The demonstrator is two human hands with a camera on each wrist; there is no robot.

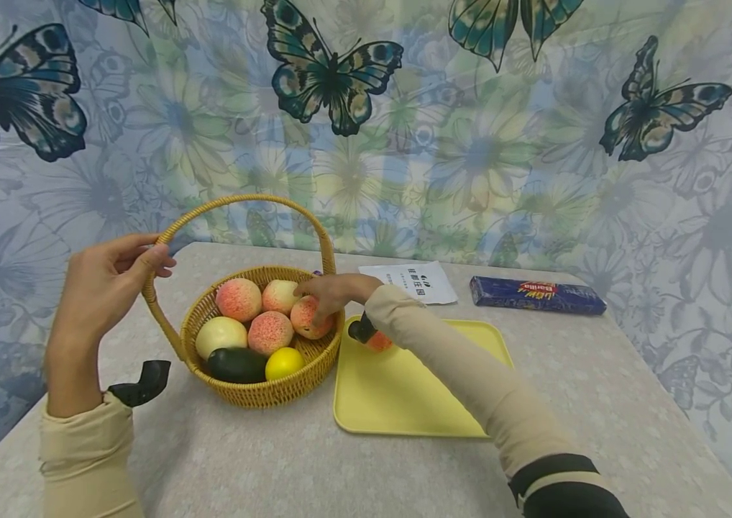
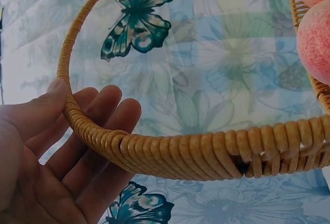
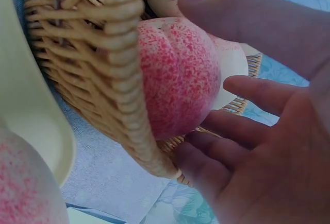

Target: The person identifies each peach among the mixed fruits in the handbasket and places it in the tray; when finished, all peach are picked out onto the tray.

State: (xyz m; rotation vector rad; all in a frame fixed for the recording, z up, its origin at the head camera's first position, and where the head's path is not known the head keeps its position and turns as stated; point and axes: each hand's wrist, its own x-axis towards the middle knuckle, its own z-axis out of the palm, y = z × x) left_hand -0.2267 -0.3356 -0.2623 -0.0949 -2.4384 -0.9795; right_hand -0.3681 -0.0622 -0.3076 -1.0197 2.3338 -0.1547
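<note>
A yellow wicker basket [image 1: 259, 396] stands on the table, its tall handle [image 1: 246, 200] raised. My left hand [image 1: 103, 284] pinches the handle's left side between thumb and fingers. Over the basket's right rim reaches my right hand [image 1: 343, 288], its fingers spread loosely around a pink peach [image 3: 178, 80] that sits inside against the rim. Gaps show between thumb and peach in the right wrist view. Also in the basket are several other peaches [image 1: 270, 332], a pale yellow round fruit [image 1: 221, 337], a dark green oblong piece [image 1: 236, 365] and a yellow lemon [image 1: 285, 363].
Right of the basket lies a yellow tray [image 1: 405, 406], with another peach [image 1: 380, 342] on it, partly hidden by the right wrist and sleeve. Behind are a white printed sheet [image 1: 408, 280] and a blue Barilla box [image 1: 537, 296]. A butterfly-patterned cloth [image 1: 353, 180] hangs at the back.
</note>
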